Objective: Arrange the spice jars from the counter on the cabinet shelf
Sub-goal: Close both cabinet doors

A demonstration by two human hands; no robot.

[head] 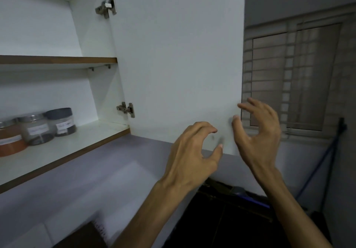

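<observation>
Three labelled spice jars stand in a row at the left of the lower cabinet shelf (81, 142): an orange-filled jar (10, 142), a silver-lidded jar (37, 131) and a dark-lidded jar (61, 121). The white cabinet door (179, 55) hangs open to the right. My left hand (192, 151) hovers in front of the door's lower corner, fingers curled and apart, holding nothing. My right hand (258, 130) is at the door's free right edge, fingers spread, thumb near the edge; no grip on it shows.
An upper shelf (57, 60) with a wooden front edge sits above. Two metal hinges (126, 109) join door and cabinet. A barred window (292, 78) is at the right, with a blue pole (317, 168) leaning below it. Dark counter items (231, 209) lie beneath my arms.
</observation>
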